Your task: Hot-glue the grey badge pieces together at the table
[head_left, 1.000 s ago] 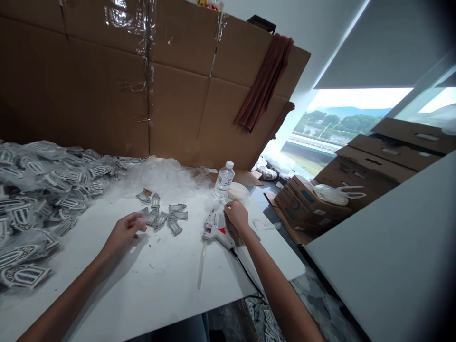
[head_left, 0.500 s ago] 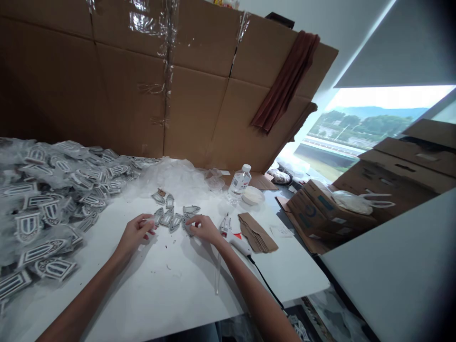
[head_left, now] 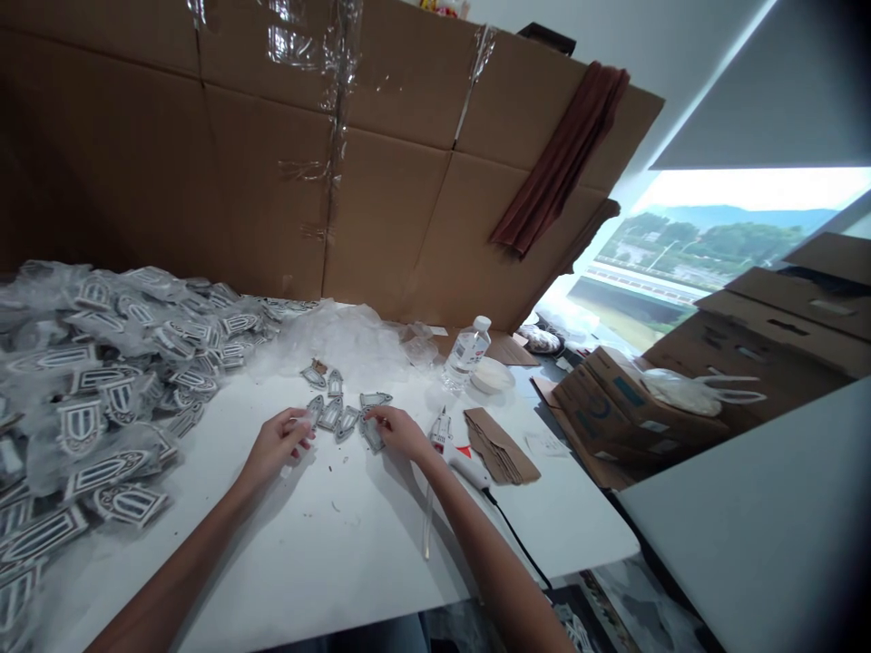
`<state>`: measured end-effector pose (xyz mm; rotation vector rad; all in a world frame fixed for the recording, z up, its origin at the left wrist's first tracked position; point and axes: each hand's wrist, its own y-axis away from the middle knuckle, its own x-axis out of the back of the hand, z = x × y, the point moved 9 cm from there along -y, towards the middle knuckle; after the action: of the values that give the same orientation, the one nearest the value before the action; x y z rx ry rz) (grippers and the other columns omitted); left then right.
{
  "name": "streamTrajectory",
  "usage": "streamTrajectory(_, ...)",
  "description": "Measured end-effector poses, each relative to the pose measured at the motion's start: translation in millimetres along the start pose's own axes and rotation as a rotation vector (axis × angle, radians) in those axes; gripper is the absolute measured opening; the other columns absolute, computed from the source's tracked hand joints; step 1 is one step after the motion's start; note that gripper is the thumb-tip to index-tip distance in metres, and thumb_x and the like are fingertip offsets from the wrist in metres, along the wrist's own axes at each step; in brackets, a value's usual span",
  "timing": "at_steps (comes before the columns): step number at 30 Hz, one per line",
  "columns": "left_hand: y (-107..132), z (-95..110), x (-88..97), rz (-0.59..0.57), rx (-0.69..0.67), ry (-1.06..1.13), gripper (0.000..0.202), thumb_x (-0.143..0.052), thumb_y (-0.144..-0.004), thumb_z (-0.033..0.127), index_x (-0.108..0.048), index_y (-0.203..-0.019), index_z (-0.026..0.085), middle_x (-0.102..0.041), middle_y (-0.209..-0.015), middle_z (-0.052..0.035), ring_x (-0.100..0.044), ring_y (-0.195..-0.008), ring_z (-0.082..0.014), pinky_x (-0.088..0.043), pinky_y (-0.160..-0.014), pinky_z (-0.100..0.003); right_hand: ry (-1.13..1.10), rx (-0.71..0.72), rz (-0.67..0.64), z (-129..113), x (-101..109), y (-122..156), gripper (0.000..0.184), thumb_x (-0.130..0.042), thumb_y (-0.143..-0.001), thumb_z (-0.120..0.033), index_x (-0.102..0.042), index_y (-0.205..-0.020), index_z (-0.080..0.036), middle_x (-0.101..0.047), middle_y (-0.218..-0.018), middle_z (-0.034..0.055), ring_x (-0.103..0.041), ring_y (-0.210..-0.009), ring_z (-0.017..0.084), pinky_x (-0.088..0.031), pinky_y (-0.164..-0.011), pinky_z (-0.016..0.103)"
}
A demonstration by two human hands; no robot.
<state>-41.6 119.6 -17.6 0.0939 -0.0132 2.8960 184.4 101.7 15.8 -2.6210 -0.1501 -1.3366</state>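
Note:
Several small grey arched window-shaped pieces (head_left: 330, 414) lie in a loose cluster on the white table (head_left: 292, 553). My left hand (head_left: 278, 444) is at the cluster's left side, its fingers closed together; a whitish bit shows under them, too small to name. At the cluster's right side, the fingertips of my right hand (head_left: 400, 432) pinch at a grey arched piece (head_left: 371, 435). A second arched piece (head_left: 376, 399) lies just beyond those fingertips. Right of my right hand rests a glue gun (head_left: 469, 470) with a black cord, and a clear glue stick (head_left: 427, 524) lies near my forearm.
A big heap of bagged arched pieces (head_left: 115, 399) covers the left side. Behind the cluster lie clear plastic bags (head_left: 340, 336). A water bottle (head_left: 467, 354), a white bowl (head_left: 493, 375) and folded brown cardboard (head_left: 500, 446) stand rightward. A tall cardboard sheet (head_left: 265, 199) walls the back.
The whole view has shifted slightly, so everything appears a little further right. Both hands stay at the same sides of the cluster, with only small finger movement at the right.

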Motion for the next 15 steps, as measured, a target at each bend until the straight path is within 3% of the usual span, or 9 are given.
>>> streamTrajectory(6,2.5,4.5,-3.3,-0.006,-0.010,-0.024,0.058,-0.064,-0.073,0.060,-0.055,-0.106,0.012,-0.065,-0.078,-0.0074,-0.059,-0.064,-0.0148,-0.043,-0.049,-0.022,0.057,0.025,-0.020,-4.7,-2.3,3.1,0.042,-0.046,-0.078,-0.006,-0.069,-0.109,-0.023,-0.065,-0.110,0.0032,-0.058,-0.095,0.018,-0.041,-0.081,0.025)
streamTrajectory(15,5.7,10.1,-7.6,-0.023,-0.009,-0.016,0.062,-0.064,-0.072,0.061,-0.055,-0.108,0.011,-0.065,-0.077,-0.0077,-0.058,-0.063,-0.0144,-0.043,-0.049,-0.022,0.067,0.046,-0.025,1.6,-9.7,8.7,0.046,-0.052,-0.075,-0.009,-0.071,-0.112,-0.029,-0.061,-0.108,0.0029,-0.058,-0.089,0.017,-0.041,-0.075,0.024)
